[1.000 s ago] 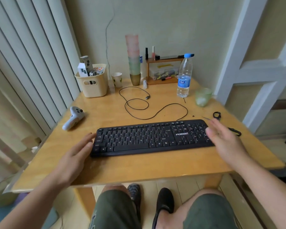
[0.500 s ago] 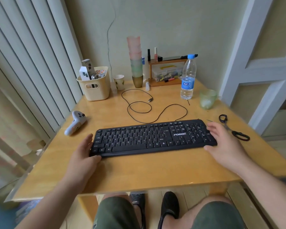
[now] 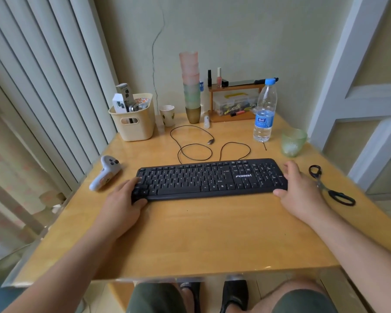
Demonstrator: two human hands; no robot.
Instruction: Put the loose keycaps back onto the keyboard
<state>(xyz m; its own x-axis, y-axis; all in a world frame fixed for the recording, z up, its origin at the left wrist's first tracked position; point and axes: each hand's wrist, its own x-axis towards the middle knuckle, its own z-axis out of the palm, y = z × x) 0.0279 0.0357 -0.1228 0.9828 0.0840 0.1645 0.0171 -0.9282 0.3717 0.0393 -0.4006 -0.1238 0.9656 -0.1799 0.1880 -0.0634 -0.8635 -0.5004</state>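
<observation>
Left hand [image 3: 122,201] grips keyboard [image 3: 210,178] left end, right hand [image 3: 299,190] grips right end: likely steadying or repositioning; loose keycaps unseen.

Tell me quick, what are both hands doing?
Left hand: grips the left end of the keyboard.
Right hand: grips its right end.

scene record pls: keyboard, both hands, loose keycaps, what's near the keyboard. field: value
keyboard: black keyboard flat on the wooden table, cable looped behind it
left hand: left hand grips the keyboard's left end
right hand: right hand grips the keyboard's right end
loose keycaps: none visible on the table
left of keyboard: white controller
right of keyboard: black scissors
behind right: water bottle, green cup
</observation>
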